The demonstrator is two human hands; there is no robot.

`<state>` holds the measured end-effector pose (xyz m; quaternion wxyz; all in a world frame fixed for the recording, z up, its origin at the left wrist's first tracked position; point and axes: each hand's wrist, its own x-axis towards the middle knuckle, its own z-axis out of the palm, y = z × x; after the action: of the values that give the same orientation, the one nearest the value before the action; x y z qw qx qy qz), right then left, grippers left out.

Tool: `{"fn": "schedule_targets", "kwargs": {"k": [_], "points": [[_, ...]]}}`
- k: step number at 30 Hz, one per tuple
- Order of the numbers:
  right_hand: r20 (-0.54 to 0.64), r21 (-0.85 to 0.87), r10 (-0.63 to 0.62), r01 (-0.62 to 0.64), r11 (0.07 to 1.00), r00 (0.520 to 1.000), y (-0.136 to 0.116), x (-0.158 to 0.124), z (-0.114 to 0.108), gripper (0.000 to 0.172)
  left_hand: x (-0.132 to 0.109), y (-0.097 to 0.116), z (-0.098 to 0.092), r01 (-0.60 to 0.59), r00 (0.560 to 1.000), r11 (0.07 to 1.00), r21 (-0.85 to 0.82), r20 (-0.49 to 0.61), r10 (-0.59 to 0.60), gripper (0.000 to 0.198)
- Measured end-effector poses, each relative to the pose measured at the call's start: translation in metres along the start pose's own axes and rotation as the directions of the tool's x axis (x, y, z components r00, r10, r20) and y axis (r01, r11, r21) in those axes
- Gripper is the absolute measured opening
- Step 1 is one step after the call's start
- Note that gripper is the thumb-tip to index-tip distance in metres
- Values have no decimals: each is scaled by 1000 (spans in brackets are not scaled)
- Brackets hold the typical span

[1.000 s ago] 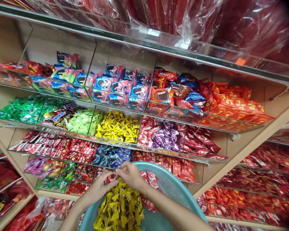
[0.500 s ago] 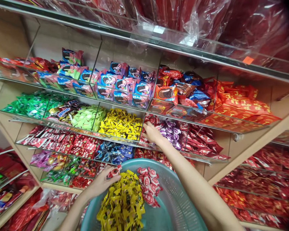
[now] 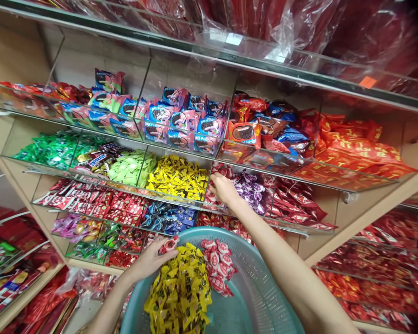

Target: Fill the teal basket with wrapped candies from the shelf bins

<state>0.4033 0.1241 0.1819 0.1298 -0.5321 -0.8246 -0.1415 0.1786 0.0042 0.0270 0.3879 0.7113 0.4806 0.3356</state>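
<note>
A red-and-white wrapped candy (image 3: 168,245) is held in the closed fingers of my left hand (image 3: 152,258), over the near-left rim of a teal plastic basin (image 3: 261,283). Inside the basin, a big heap of yellow wrapped candies (image 3: 181,292) lies beside a smaller pile of red-and-white candies (image 3: 218,266). My right hand (image 3: 225,189) reaches over the basin into a shelf compartment, fingers curled down among red-and-white candies (image 3: 211,198). What its fingertips grip is hidden. Purple-and-white candies (image 3: 250,191) lie just right of that hand.
Yellow candies (image 3: 179,178) fill the compartment left of my right hand. A clear shelf lip (image 3: 174,199) runs along the front. Above hangs another shelf with packaged cookies (image 3: 244,133). Red packets (image 3: 296,199) lie farther right, and more stocked shelves (image 3: 376,260) stand beyond.
My right hand has shifted slightly within the compartment, its fingers more curled. The whole view has slid a little to the right; my left hand keeps its candy.
</note>
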Motion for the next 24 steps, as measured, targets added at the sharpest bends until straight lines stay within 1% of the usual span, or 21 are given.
{"fn": "schedule_targets", "kwargs": {"k": [2,4,7,8,9,10,11,12,13,14,15,16,17,18,19,20,21,22,24], "points": [[-37,52,13,-11,999,999,2,-3,-7,18,0,0,0,-4,1000,1000,10,-3,4,35],[-95,139,8,5,990,995,4,-12,-16,19,0,1,-1,-11,1000,1000,21,0,11,34],[-209,316,4,64,946,978,3,-43,-31,19,1,0,0,-10,1000,999,31,3,10,35],[-236,394,23,74,916,972,1,-57,-35,19,1,0,0,-4,1000,1000,28,4,4,35],[-233,485,51,71,872,971,-1,-71,-36,19,2,0,0,4,1000,1000,21,6,-4,36],[-197,589,91,44,807,976,-3,-85,-36,20,2,0,0,12,1000,1000,12,9,-12,37],[-126,700,137,-10,714,983,-5,-98,-33,21,2,0,1,18,1000,1000,1,12,-18,38],[-19,806,174,-88,585,985,-7,-110,-29,23,2,-1,1,21,1000,1000,-6,17,-21,38],[114,886,189,-186,425,975,-8,-120,-22,26,1,-1,1,21,999,1000,-11,24,-21,39],[247,923,177,-287,257,953,-9,-128,-15,28,1,-1,1,22,999,1000,-13,31,-21,39],[363,920,144,-379,104,920,-10,-134,-6,29,1,-1,1,23,999,1000,-14,36,-22,40],[453,891,104,-454,-14,885,-9,-138,4,30,1,-2,1,26,999,1000,-14,40,-25,40],[512,858,76,-506,-85,856,-8,-141,15,29,1,-2,1,30,999,999,-12,42,-29,41],[544,837,67,-535,-110,837,-6,-143,26,28,1,-3,2,33,999,999,-10,43,-32,41],[550,835,79,-543,-87,832,-3,-144,37,27,1,-4,2,32,999,999,-9,38,-32,41],[536,843,103,-537,-20,838,-1,-145,47,26,1,-4,2,28,999,1000,-9,33,-27,42],[503,853,128,-515,86,855,2,-145,57,25,1,-5,2,21,999,1000,-7,27,-21,41],[451,853,146,-473,219,881,5,-144,66,24,1,-5,3,12,1000,1000,-5,21,-12,41],[314,803,136,-339,490,940,9,-143,81,22,2,-5,3,-3,1000,1000,3,12,3,40]]}}
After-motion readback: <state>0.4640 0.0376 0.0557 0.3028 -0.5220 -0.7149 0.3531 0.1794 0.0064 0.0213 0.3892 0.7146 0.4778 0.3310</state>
